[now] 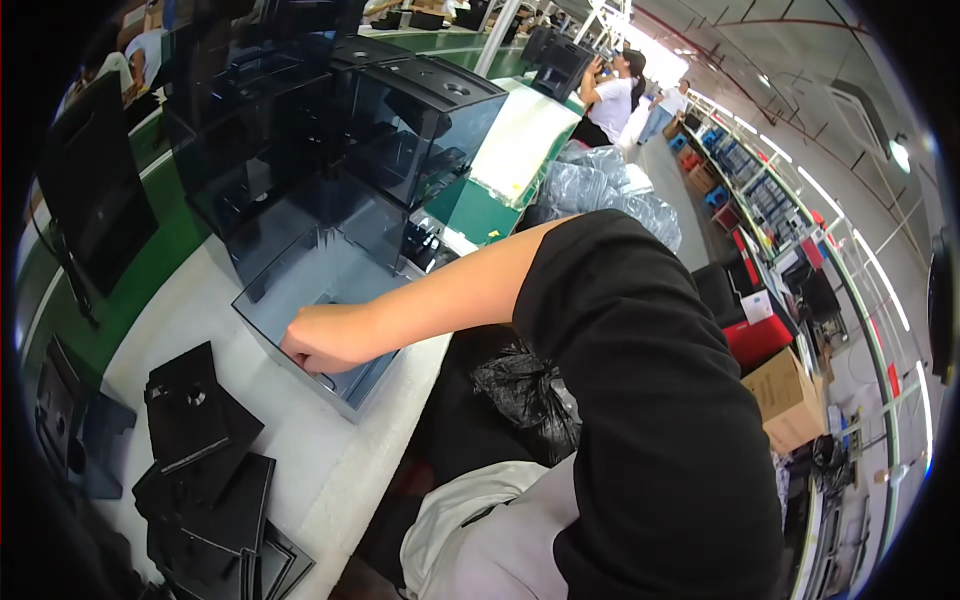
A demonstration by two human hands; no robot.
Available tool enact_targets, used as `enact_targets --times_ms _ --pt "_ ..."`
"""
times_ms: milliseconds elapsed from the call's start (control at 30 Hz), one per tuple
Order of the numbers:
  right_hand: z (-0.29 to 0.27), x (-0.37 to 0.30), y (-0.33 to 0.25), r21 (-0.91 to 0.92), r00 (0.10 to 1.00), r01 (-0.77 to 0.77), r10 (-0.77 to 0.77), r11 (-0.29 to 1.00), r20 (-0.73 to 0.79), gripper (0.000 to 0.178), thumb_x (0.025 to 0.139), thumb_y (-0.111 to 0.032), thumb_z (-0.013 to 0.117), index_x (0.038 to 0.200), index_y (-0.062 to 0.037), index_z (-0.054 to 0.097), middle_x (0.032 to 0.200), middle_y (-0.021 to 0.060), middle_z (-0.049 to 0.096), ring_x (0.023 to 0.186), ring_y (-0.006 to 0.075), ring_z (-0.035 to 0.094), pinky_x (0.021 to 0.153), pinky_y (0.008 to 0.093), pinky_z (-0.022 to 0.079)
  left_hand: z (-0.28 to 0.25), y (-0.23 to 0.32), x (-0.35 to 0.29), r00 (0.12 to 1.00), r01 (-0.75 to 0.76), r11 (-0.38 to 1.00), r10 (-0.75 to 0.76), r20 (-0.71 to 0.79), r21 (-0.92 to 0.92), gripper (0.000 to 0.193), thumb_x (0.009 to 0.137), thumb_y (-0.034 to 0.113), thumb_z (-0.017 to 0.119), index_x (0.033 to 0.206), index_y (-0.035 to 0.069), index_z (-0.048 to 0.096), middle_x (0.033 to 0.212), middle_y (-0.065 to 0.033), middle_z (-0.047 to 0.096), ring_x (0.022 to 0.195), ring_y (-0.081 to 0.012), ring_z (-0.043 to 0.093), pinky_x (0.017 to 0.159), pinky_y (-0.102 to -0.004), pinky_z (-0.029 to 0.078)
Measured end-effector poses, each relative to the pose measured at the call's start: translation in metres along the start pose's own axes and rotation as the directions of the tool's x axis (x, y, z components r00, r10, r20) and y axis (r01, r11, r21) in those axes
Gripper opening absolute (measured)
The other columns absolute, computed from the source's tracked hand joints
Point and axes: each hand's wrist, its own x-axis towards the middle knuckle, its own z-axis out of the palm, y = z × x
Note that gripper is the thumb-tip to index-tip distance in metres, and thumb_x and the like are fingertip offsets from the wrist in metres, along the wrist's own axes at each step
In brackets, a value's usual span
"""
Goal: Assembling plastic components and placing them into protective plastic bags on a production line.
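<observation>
My right hand point(335, 338) is at the near rim of an open-topped, see-through tinted box point(365, 402) on a white table. The bare forearm reaches across the box from the right, below a black sleeve. The fingers are curled and closed, and their tips are partly hidden. I cannot make out what, if anything, is between them. Left of the box lies an overlapping pile of flat black panels point(190, 415); one has a small round detail. Behind the box, dark see-through cases with black tops point(425, 75) stand stacked. My left hand is out of the picture.
A green conveyor point(165, 195) runs behind the white table point(300, 470). Right of the cases are plastic-wrapped goods point(605, 185). A black plastic bag point(525, 395) is below the table edge. Farther right are a cardboard carton point(785, 400) and shelving. Other people point(615, 95) work in the background.
</observation>
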Motion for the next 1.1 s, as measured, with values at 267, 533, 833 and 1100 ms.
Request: enact_targets --times_ms 267,533,833,1100 --pt "0.018 0.031 -0.007 -0.008 0.999 -0.008 0.009 1.000 0.047 0.003 0.068 -0.004 0.065 0.071 -0.0052 0.064 0.069 0.0111 0.065 0.070 0.0294 0.063 0.061 0.0394 0.048 0.047 0.022 0.043 0.993 0.116 0.793 -0.101 0.059 -0.598 0.023 0.093 0.015 0.057 0.105 -0.004 0.063 0.105 -0.0143 0.064 0.096 -0.0249 0.059 0.089 -0.0390 0.045" --pt "-0.002 0.027 -0.015 -0.105 0.989 0.130 -0.122 0.986 0.086 0.009 0.074 -0.011 0.068 0.077 -0.0021 0.065 0.071 0.0118 0.065 0.069 0.0277 0.063 0.062 0.0388 0.048 0.000 0.032 0.096 0.884 -0.303 0.863 0.095 0.459 0.404 0.031 0.097 0.006 0.045 0.123 -0.010 0.052 0.127 -0.0226 0.055 0.109 -0.0324 0.058 0.096 -0.0401 0.046" --pt "-0.079 -0.123 -0.032 -0.036 0.324 0.326 -0.148 0.945 -0.934 0.002 0.085 0.002 0.062 0.087 0.0033 0.061 0.078 0.0030 0.059 0.067 0.0081 0.053 0.061 0.0196 0.042 0.230 0.202 0.068 -0.113 -0.909 0.178 0.766 0.633 -0.377 0.034 0.077 0.010 0.057 0.109 0.004 0.064 0.120 -0.0109 0.063 0.114 -0.0267 0.059 0.099 -0.0430 0.044" --pt "-0.019 -0.174 0.012 0.102 0.283 0.256 0.026 0.961 -0.959 0.002 0.087 0.004 0.058 0.088 0.0052 0.059 0.078 0.0041 0.057 0.065 0.0073 0.049 0.059 0.0198 0.039 0.281 0.170 0.061 -0.170 -0.884 0.175 0.741 0.649 -0.432 0.042 0.075 0.009 0.058 0.117 0.011 0.063 0.125 -0.0069 0.060 0.119 -0.0250 0.055 0.104 -0.0444 0.040"
